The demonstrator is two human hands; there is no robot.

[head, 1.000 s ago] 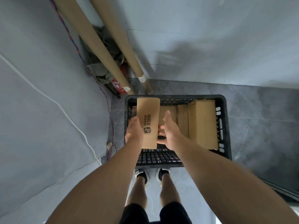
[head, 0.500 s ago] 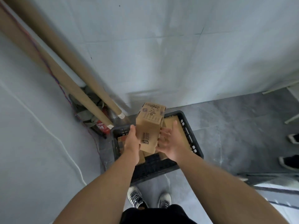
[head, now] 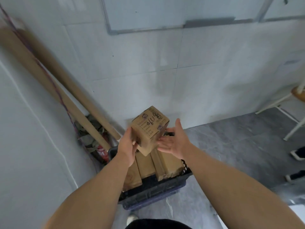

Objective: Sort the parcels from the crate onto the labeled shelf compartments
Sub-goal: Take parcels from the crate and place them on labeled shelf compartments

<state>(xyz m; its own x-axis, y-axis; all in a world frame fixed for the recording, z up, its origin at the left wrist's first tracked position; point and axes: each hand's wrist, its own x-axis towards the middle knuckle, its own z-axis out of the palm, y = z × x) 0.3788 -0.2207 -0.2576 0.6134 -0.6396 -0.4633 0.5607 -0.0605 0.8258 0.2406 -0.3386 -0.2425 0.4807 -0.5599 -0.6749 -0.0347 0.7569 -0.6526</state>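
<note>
Cardboard box (head: 149,129) in air above crate (head: 153,194), between my hands, clear of other parcels (head: 165,166) below. My left hand (head: 127,146) grips box's left side, fingers curled under. My right hand (head: 173,142) flat, palm up, fingertips at box's lower right edge: propping, not clamping. Long axis tilted, up and away from me; handwritten face on top. Left hand carries load. Shelf not in view; must turn to find it, I judge.

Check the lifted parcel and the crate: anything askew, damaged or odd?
Only the parcel is askew: it hangs tilted, one corner down, above the crate, gripped by the left hand, with the open right hand at its other side. No damage shows, though the picture is blurred. The crated boxes stand tidy.
</note>
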